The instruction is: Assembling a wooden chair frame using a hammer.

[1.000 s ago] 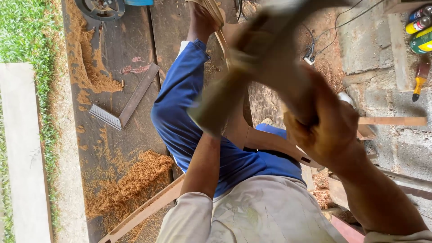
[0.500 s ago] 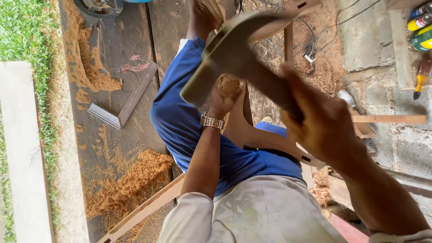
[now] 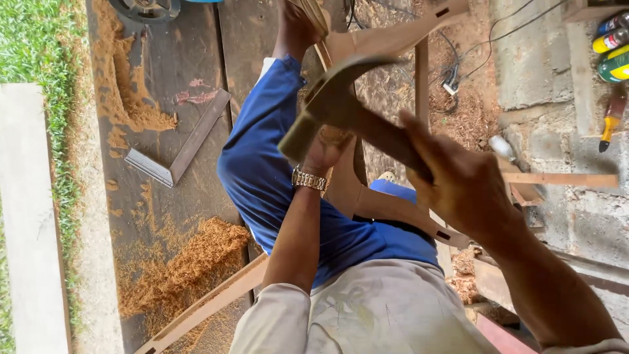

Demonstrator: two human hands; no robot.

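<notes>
the person's right hand [image 3: 468,187] is wrapping fully closed around the dark handle of a claw hammer [image 3: 341,108], gripping it far down so the head is hanging out ahead of the knuckles, poised above the wood rather than resting on it. just under that head, the left hand [image 3: 325,147] is pressing against a curved wooden frame piece [image 3: 393,210]; its fingers are curling in toward the wood, seemingly to steady the spot below the hammer, but the hammer is hiding the fingertips, so whether they are pinching anything small cannot be told. a metal wristwatch [image 3: 309,179] is sitting on that wrist.

beyond both hands, a co-worker in a blue shirt [image 3: 275,183] is bending over the same frame, one hand [image 3: 298,19] reaching to its far end, apparently bracing it so it is not shifting. the frame is running from under the person's hands out past the hammer head, with a straight upright bar [image 3: 422,78] rising through it.

to the left of the left hand, a metal try square [image 3: 177,147] is lying on a dark board among piles of sawdust [image 3: 190,259], with grass [image 3: 36,39] further left. to the right of the right hand, a yellow-handled screwdriver [image 3: 610,121] and spray cans [image 3: 612,49] are lying on concrete blocks.
</notes>
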